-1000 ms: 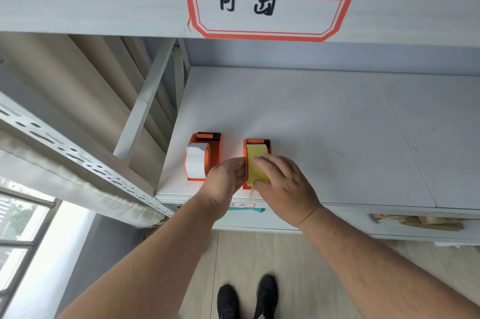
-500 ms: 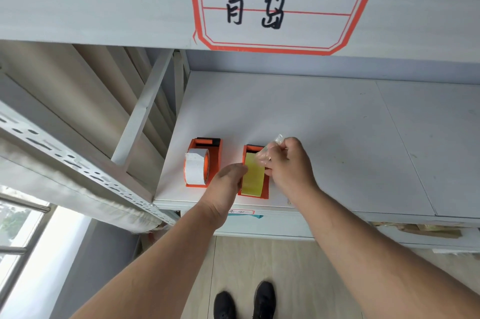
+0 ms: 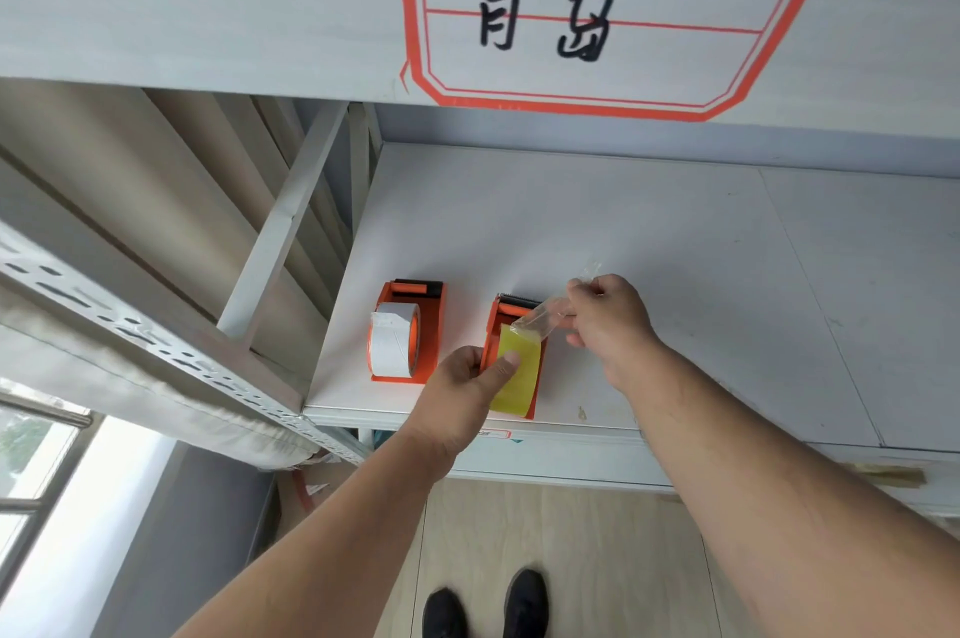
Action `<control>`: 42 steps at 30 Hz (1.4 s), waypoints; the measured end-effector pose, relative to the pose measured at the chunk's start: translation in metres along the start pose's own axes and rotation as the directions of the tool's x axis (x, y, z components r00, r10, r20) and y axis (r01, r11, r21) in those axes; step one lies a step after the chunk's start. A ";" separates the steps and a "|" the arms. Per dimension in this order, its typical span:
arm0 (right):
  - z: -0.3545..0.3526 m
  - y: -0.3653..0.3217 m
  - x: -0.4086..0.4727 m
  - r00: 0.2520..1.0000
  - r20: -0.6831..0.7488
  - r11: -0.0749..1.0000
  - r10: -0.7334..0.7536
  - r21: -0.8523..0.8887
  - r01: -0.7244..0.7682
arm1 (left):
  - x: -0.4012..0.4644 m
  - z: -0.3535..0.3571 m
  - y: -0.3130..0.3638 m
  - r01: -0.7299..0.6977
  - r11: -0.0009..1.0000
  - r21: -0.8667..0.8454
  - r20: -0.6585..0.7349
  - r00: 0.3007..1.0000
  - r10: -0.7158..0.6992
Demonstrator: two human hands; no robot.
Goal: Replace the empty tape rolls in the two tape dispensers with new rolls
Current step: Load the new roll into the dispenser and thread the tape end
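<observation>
White shelf (image 3: 649, 274) board fills the view, set under an upper board that carries a red-bordered label (image 3: 613, 8) with handwritten characters; grey racking (image 3: 156, 341) runs off to the side, and the floor (image 3: 571, 559) with two black shoes (image 3: 485, 603) shows below. Both orange dispensers sit side by side near the shelf's front edge, probably so both hands can reach them without stretching. The left dispenser (image 3: 431, 325) holds a white roll (image 3: 393, 346), seated upright in its cradle, so that one looks finished. The right dispenser (image 3: 511, 312) holds a yellow roll (image 3: 517, 377), also seated. The left hand (image 3: 467, 388) grips this unit, thumb pressed on the roll's face, fingers curled around the near side, likely to keep roll and base from lifting or spinning. The right hand (image 3: 608, 320) pinches the free tape end (image 3: 540, 320) between thumb and fingers, and the strip runs taut and clear from the roll up toward the toothed cutter (image 3: 519, 299). I judge the step is threading that end over the blade; the sticky strip could fold on itself if it slackens.
</observation>
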State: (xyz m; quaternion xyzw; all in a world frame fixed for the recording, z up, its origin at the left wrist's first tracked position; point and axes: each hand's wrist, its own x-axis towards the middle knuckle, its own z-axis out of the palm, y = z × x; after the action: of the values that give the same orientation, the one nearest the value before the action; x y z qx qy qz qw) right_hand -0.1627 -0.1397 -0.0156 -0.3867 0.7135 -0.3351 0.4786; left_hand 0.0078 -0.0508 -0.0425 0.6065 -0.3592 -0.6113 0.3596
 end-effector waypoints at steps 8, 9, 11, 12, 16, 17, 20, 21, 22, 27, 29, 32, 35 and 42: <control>-0.009 -0.006 0.003 0.997 0.057 0.999 0.049 0.002 -0.050 | -0.002 0.006 0.007 -0.076 0.995 -0.066 -0.074 0.995 0.071; -0.010 -0.007 0.003 0.997 0.057 0.999 0.054 -0.002 -0.054 | -0.002 0.006 0.006 -0.091 0.989 -0.112 -0.089 0.993 0.081; -0.012 -0.008 0.003 0.995 0.049 0.996 0.084 0.024 -0.085 | -0.004 0.006 0.007 -0.110 0.976 -0.190 -0.120 0.989 0.088; -0.013 -0.008 0.003 0.993 0.047 0.993 0.108 0.051 -0.111 | -0.004 0.006 0.007 -0.119 0.970 -0.213 -0.131 0.987 0.092; -0.013 -0.012 0.004 0.968 0.104 0.951 0.229 0.186 -0.246 | -0.004 0.007 0.008 -0.140 0.962 -0.236 -0.127 0.986 0.112; -0.013 -0.013 0.003 0.960 0.129 0.940 0.250 0.203 -0.272 | -0.004 0.008 0.008 -0.139 0.962 -0.237 -0.122 0.986 0.113; -0.009 -0.014 0.004 0.945 0.169 0.915 0.280 0.252 -0.316 | -0.003 0.010 0.006 -0.130 0.958 -0.255 -0.137 0.986 0.097; -0.007 -0.014 0.004 0.944 0.170 0.907 0.282 0.273 -0.320 | -0.003 0.010 0.005 -0.128 0.958 -0.259 -0.142 0.986 0.093; -0.004 -0.014 0.004 0.945 0.165 0.904 0.282 0.285 -0.319 | -0.002 0.011 0.004 -0.125 0.957 -0.262 -0.148 0.985 0.088; 0.013 -0.008 0.003 0.946 0.066 0.894 0.317 0.311 -0.321 | 0.003 0.013 0.001 -0.114 0.955 -0.273 -0.171 0.983 0.068; 0.019 -0.005 0.002 0.942 -0.013 0.888 0.335 0.340 -0.311 | 0.004 0.012 0.001 -0.102 0.959 -0.264 -0.152 0.986 0.063; 0.025 -0.002 -0.001 0.929 -0.133 0.885 0.346 0.374 -0.276 | 0.004 0.013 -0.001 -0.102 0.971 -0.215 -0.077 0.993 0.087; 0.028 -0.002 -0.001 0.916 -0.191 0.900 0.353 0.337 -0.276 | 0.004 0.015 -0.008 -0.101 0.981 -0.164 -0.036 0.995 0.097; 0.018 -0.004 0.017 0.937 -0.040 0.924 0.346 0.187 -0.333 | 0.005 0.014 -0.007 -0.167 0.979 -0.118 -0.134 0.979 0.151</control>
State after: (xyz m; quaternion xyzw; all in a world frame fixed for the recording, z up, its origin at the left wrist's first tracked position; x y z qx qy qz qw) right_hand -0.1489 -0.1579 -0.0253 -0.2007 0.7540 -0.3229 0.5357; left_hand -0.0059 -0.0516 -0.0508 0.5884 -0.3435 -0.5634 0.4672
